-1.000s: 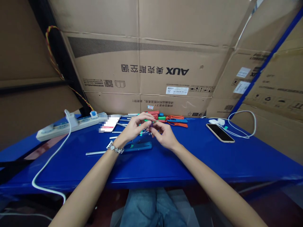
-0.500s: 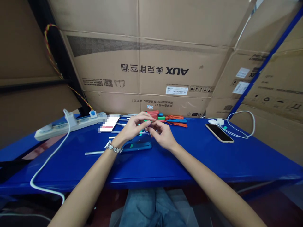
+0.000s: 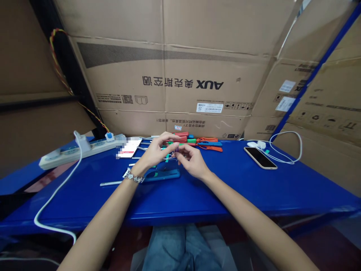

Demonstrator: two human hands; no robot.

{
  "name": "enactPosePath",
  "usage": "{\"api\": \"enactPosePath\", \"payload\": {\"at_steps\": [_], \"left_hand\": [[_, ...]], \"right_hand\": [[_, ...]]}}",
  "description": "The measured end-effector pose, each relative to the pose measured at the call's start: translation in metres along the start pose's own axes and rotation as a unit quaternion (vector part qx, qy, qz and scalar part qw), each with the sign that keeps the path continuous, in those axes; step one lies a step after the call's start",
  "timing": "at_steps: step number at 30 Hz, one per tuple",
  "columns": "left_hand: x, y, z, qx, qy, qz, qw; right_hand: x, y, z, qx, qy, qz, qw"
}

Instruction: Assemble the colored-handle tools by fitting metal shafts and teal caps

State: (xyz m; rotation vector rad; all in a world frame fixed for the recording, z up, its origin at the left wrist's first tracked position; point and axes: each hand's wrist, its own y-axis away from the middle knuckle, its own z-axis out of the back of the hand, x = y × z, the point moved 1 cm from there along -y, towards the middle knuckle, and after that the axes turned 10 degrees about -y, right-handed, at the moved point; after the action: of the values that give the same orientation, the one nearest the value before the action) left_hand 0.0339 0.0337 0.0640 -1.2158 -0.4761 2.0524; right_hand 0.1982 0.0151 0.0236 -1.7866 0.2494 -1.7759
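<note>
Plugs (image 3: 82,143) sit in a white strip (image 3: 93,147). A lit screen (image 3: 131,147) follows, then a blue tool (image 3: 164,175) on the tabletop (image 3: 225,195). Beyond it the left hand (image 3: 156,151) arches; I cannot tell its grip. Between both hands, a small purple part (image 3: 176,149) is narrowly pinched by the right hand (image 3: 194,162). Orange handles (image 3: 213,148) lie behind; farther right, a phone (image 3: 260,157) lies near a cable (image 3: 300,148).

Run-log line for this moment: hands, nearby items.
left hand, right hand: fingertips at small purplish part, grip unclear; nearby: blue handle; right side: phone

Head-worn view, facing forward and down, across blue table (image 3: 270,188)
</note>
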Motion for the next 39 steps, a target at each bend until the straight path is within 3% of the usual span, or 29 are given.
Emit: {"api": "enactPosePath", "payload": {"at_steps": [2, 4, 10, 17, 22, 28, 31, 34, 36, 39], "left_hand": [[0.0, 0.0, 0.003, 0.042, 0.012, -0.021, 0.999], [0.002, 0.0, 0.002, 0.047, 0.021, -0.027, 0.998], [0.006, 0.001, -0.008, -0.043, 0.035, -0.009, 0.998], [-0.001, 0.001, 0.001, 0.049, 0.016, -0.032, 0.998], [0.0, 0.001, -0.002, 0.004, -0.001, 0.001, 1.0], [0.003, 0.002, 0.008, -0.006, -0.054, 0.023, 0.998], [0.011, 0.005, 0.01, 0.099, -0.095, 0.034, 0.99], [0.022, 0.011, 0.002, 0.242, -0.126, 0.054, 0.961], [0.027, 0.015, -0.005, 0.281, -0.133, 0.06, 0.949], [0.027, 0.017, -0.014, 0.285, -0.153, 0.054, 0.945]], "right_hand": [[0.003, 0.001, 0.001, 0.017, 0.005, 0.002, 1.0], [0.003, 0.001, 0.001, 0.019, 0.011, 0.003, 1.0], [-0.005, 0.0, -0.002, -0.029, -0.009, -0.002, 1.0], [0.005, 0.0, 0.002, 0.025, 0.001, -0.017, 1.0], [-0.003, 0.0, 0.001, -0.004, 0.014, -0.013, 1.0], [0.001, -0.003, 0.007, -0.013, 0.02, -0.022, 0.999], [0.003, -0.004, 0.021, -0.042, 0.101, -0.031, 0.993], [-0.002, -0.003, 0.034, 0.011, 0.273, -0.103, 0.956], [-0.006, 0.0, 0.039, 0.076, 0.364, -0.149, 0.916], [-0.008, 0.005, 0.04, 0.133, 0.415, -0.203, 0.877]]}}
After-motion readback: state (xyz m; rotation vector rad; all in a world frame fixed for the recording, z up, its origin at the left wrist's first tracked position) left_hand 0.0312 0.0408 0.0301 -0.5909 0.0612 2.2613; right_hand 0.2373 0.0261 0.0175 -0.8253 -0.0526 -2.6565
